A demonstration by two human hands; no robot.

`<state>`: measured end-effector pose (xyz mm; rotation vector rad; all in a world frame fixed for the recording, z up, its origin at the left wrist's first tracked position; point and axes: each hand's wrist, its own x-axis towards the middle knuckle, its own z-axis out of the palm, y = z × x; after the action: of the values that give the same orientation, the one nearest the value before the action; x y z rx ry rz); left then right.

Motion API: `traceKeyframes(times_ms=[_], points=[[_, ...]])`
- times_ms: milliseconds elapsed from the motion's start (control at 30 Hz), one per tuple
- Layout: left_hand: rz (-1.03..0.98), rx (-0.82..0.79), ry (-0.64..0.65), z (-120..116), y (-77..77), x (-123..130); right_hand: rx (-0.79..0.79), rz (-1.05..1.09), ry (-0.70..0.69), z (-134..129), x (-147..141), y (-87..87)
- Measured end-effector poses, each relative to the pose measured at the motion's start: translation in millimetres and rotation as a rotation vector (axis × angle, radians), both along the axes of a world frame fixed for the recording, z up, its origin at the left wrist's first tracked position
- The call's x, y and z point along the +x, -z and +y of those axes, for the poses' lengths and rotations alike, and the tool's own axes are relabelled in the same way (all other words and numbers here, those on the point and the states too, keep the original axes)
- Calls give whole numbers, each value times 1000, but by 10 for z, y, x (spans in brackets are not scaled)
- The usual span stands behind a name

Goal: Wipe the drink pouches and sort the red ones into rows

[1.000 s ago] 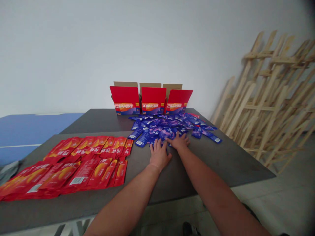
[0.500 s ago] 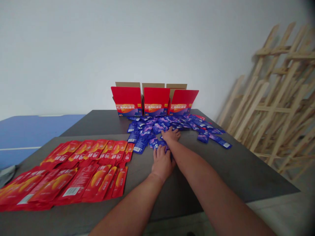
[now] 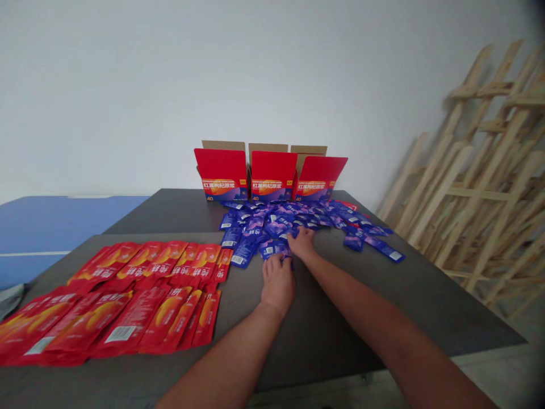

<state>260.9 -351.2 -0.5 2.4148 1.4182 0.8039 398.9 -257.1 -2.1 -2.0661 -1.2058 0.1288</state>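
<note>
My left hand (image 3: 277,282) is closed over the near end of a few blue-purple sachets (image 3: 272,248), its fingertips and thumb at their edge. Just beyond it on the right, my right hand (image 3: 303,243) pinches a blue-purple sachet (image 3: 293,232) at the near side of the pile; the fingers partly hide it. A loose pile of such sachets (image 3: 279,222) spreads over the dark table (image 3: 332,307), some overlapping, with labels and barcodes showing.
Two overlapping rows of red pouches (image 3: 157,309) lie at the left. Behind the pile stand three open red cartons, left (image 3: 223,173), middle (image 3: 272,173) and right (image 3: 319,176). Wooden frames (image 3: 477,170) lean against the wall at right. A blue surface (image 3: 63,224) lies beyond the table at left.
My right hand has drawn slightly back and to the right, its fingers now closing on a sachet. My left hand has shifted slightly, showing more of the sachets in front of it.
</note>
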Motion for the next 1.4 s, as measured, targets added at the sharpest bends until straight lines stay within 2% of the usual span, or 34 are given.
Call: traceKeyframes(times_ms=[100,233,300,433,567,700,833,1067,1233,1400], points=[[-79,-16,-35,35,14,-6,91,-87,-222,-288,99,90],[-267,-29,-67,95,20,7,162,-293,-750,-601,191,151],[-357,-18,-116,105,2,18,155,-410,-944,-633,187,149],[-444,120,-222,47,-48,22,149,-567,-1064,-431,77,44],[-459,333,-100,-37,-36,-5,141,-783,-1364,-104,-156,-181],[-477,380,-32,-66,-4,-20,100,-940,-1560,80,-453,-337],[-485,324,-13,-75,-14,-6,79,-974,-1588,105,-590,-331],[-462,277,-10,-97,-32,10,6,-995,-1375,213,-507,-263],[-457,248,-2,-98,-55,2,64,-983,-1303,436,-579,-238],[-495,248,3,-90,-43,2,138,-976,-1293,779,-695,-204]])
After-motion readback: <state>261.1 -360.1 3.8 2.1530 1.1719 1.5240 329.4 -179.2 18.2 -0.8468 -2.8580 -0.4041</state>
